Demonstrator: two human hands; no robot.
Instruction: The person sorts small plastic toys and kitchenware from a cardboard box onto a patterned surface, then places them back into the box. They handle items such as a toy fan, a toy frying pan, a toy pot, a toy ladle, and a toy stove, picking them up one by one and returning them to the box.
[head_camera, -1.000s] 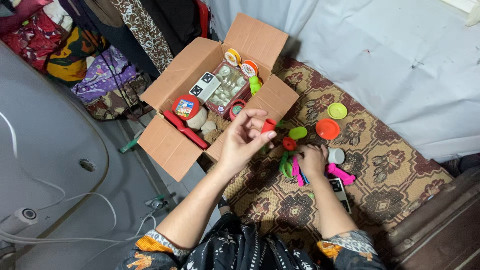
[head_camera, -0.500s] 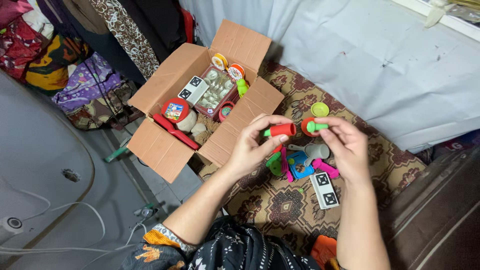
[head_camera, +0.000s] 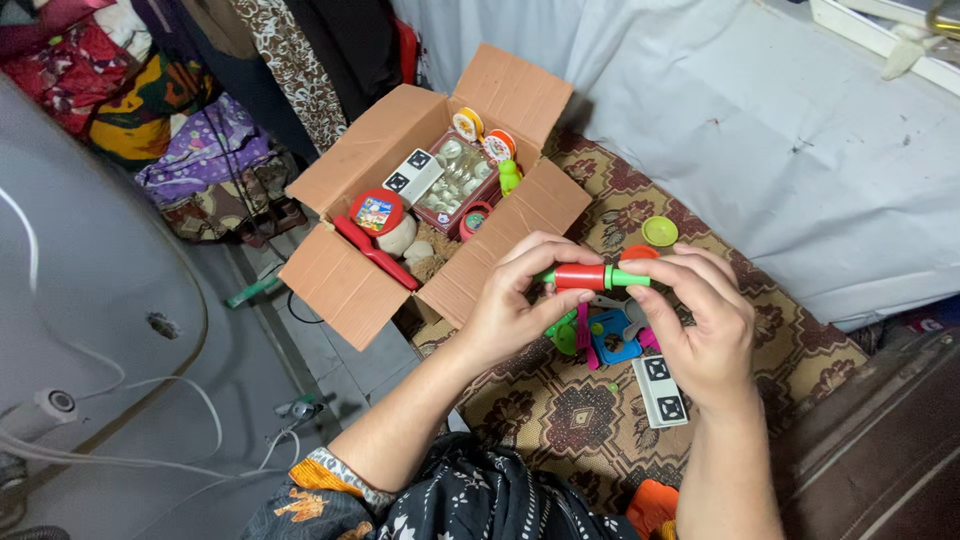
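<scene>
A red toy cylinder (head_camera: 580, 277) with green ends is held level between the left hand (head_camera: 520, 300) and right hand (head_camera: 705, 325), its long axis running left to right, above a patterned rug (head_camera: 560, 420). What look like small plastic toys (head_camera: 605, 340) are scattered beneath. An open cardboard box (head_camera: 440, 190) is seen farther left.

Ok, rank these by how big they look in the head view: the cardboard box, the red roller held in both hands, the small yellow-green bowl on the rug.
1. cardboard box, by far the largest.
2. red roller with green ends, though held nearer the camera, which inflates it.
3. yellow-green bowl; it may really match the roller.
</scene>
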